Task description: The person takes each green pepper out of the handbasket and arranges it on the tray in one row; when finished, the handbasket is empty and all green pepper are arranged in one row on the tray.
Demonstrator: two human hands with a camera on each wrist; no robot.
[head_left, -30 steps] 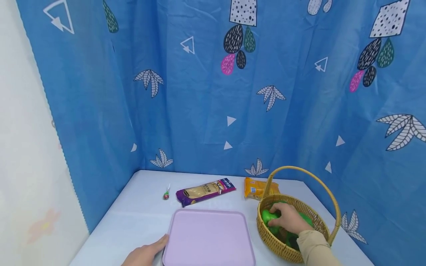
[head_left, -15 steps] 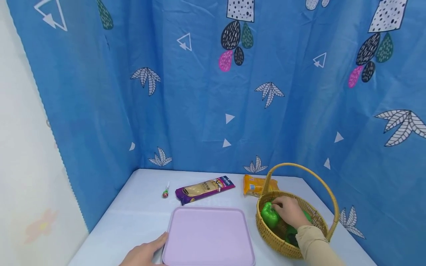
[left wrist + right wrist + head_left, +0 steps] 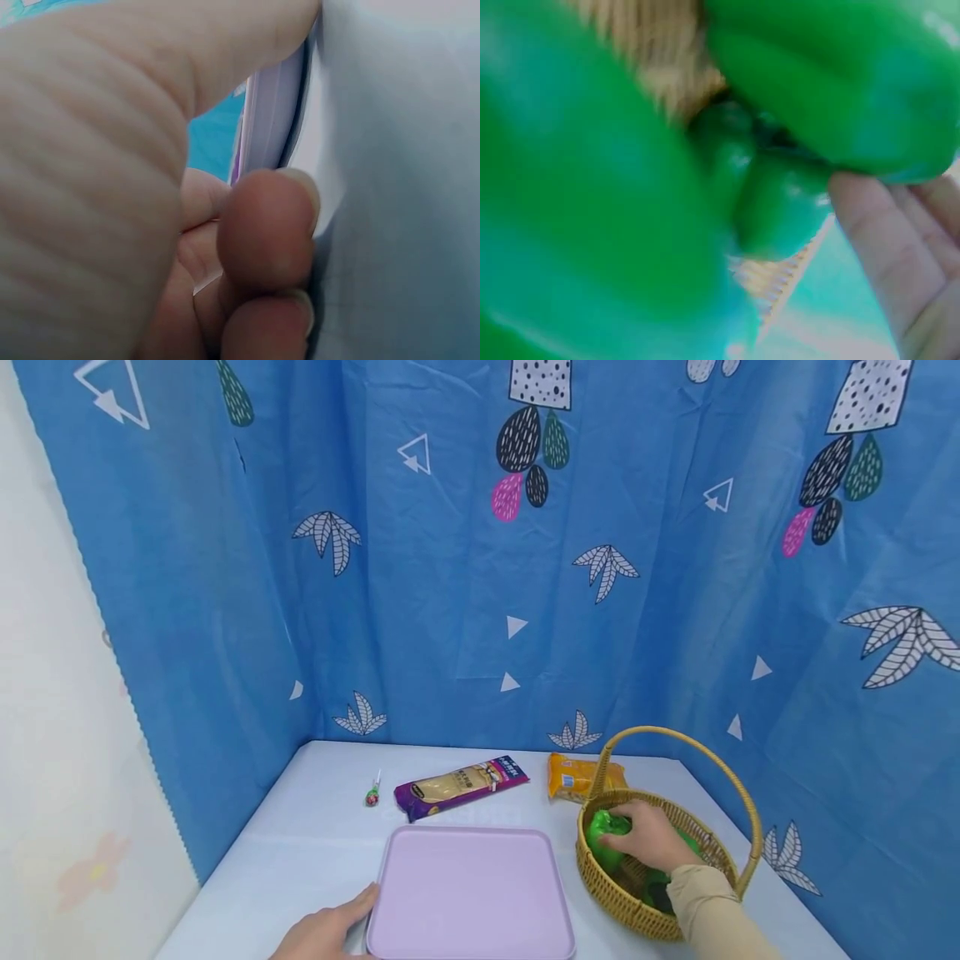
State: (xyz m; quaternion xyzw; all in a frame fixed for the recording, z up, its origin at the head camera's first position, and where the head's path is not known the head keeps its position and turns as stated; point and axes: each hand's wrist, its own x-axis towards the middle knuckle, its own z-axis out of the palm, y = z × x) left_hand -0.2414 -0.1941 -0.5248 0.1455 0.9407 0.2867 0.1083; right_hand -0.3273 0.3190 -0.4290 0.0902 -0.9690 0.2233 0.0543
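My right hand [image 3: 648,835] reaches into a wicker basket [image 3: 622,906] and grips a glossy green bell pepper [image 3: 603,839] between thumb and fingers. In the right wrist view, fingers [image 3: 877,232] touch the underside of one bell pepper [image 3: 855,82]. Another large green surface [image 3: 592,210] fills that view's left, blurred. More dark green peppers [image 3: 772,202] lie deeper in the basket. My left hand [image 3: 322,931] rests on the table against the left edge of a lilac tray [image 3: 472,893]. In the left wrist view, its bent fingertips [image 3: 266,232] touch the table beside the tray.
Beyond the tray lies a purple snack packet [image 3: 461,787], with a lollipop [image 3: 372,793] to its left. An orange packet [image 3: 581,777] sits behind the basket. The basket's tall handle [image 3: 705,756] arches over it. A blue curtain [image 3: 465,568] hangs behind the table.
My right hand has shifted its fingers about the bell pepper inside the basket, with the thumb now lower on its side. The view tipped slightly. My left hand stays by the tray.
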